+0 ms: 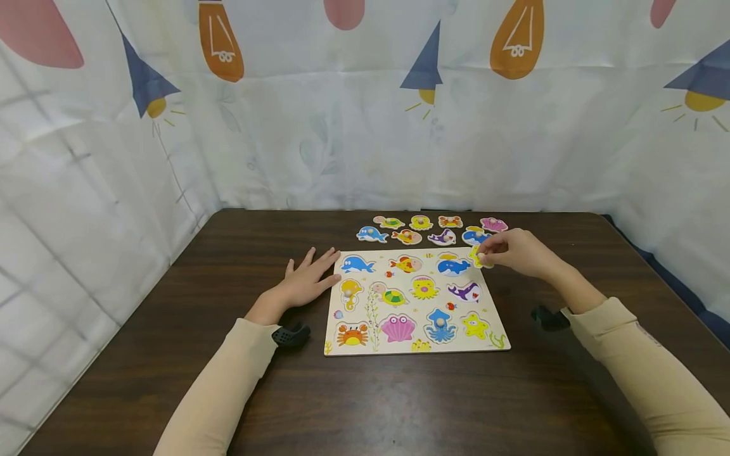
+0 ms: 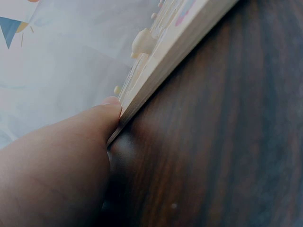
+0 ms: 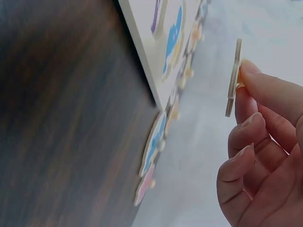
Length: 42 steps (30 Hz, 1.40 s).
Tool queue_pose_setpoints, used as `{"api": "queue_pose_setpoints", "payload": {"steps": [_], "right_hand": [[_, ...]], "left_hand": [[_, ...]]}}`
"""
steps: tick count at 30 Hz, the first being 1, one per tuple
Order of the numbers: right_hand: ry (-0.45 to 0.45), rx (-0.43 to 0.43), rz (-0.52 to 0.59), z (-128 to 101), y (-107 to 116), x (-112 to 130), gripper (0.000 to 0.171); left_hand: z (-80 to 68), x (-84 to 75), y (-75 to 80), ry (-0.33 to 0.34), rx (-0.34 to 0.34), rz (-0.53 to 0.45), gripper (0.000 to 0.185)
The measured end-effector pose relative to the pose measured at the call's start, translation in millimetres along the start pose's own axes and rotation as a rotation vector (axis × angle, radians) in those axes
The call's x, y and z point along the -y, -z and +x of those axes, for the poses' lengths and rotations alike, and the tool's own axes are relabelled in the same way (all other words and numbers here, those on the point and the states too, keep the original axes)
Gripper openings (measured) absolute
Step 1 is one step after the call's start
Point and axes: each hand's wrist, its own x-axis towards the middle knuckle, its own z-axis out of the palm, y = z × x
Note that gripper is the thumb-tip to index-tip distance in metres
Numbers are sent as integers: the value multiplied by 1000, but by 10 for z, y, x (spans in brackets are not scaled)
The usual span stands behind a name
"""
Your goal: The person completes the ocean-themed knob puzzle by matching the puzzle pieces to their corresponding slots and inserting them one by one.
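Note:
My right hand (image 1: 516,253) pinches a yellow starfish puzzle piece (image 1: 475,256) between thumb and fingertips, over the board's far right corner. In the right wrist view the piece (image 3: 234,80) is seen edge-on, off the table. A white wooden sea-animal puzzle board (image 1: 413,306) lies flat on the table. Spread fingers of my left hand (image 1: 303,282) rest at its far left edge; the left wrist view shows a fingertip right at that edge. A seahorse piece (image 1: 350,297) and a blue squid piece (image 1: 439,332) sit in the board, while a printed starfish (image 1: 475,325) shows at lower right.
Behind the board lie several knobbed pieces, among them a turtle (image 1: 392,223), a crab (image 1: 450,222), a pink shell (image 1: 493,225), a dolphin (image 1: 371,235) and a blue whale (image 1: 472,237). The dark wooden table (image 1: 365,399) meets a patterned white curtain (image 1: 353,145) at its far edge.

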Motion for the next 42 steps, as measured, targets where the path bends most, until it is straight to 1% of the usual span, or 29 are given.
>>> {"api": "queue_pose_setpoints", "payload": {"steps": [9,17,21,34,42], "right_hand": [[31,67,14,-162,-135,112,20],[75,133,19,-285,-236,183,12],[78,163,30,-336,-282,196,10],[94,216,40,-482,-370,225,8],[112,255,43,-559,-421,224,6]], "left_hand": [[1,2,-9,-4,-2,-1,70],[-3,2,-2,-12,-6,-1,70],[-18,-9,4,-11,-10,-2,70],[-18,-16,17,-7,-7,1,69],[-8,8,-4,-6,-3,1,69]]}}
